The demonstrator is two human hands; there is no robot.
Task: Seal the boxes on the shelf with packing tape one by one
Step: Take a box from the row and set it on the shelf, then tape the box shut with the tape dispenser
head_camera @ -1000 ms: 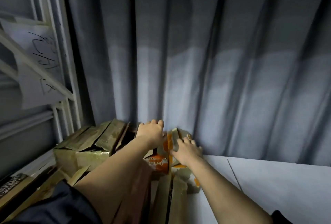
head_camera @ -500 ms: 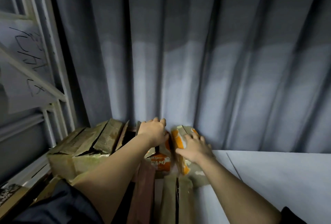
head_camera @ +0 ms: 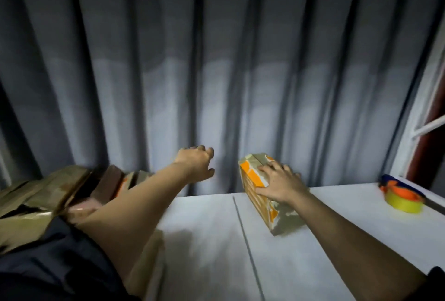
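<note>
A grey pleated curtain (head_camera: 216, 72) hangs as the backdrop, its folds reaching down behind the rear edge of the white shelf board (head_camera: 301, 252). The board runs broad and bare from centre to right, with a thin dark seam (head_camera: 243, 226) crossing it front to back; the widest open stretch lies in front of and to the right of the seam. On the left, a pile of brown cardboard boxes (head_camera: 48, 192) with loose, raised flaps crowds the shelf's left end, blurred in part. The small orange-and-tan box (head_camera: 258, 195) stands on the board just right of the seam, near the curtain, tilted with its far end higher. The right hand (head_camera: 279, 187) lies over its top and right side, fingers spread and gripping it. The left hand (head_camera: 195, 166) hovers in the air between the pile and the small box, fingers loosely curled, holding nothing. A roll of yellow packing tape in an orange dispenser (head_camera: 402, 196) sits near the board's right edge, well apart from the box.
</note>
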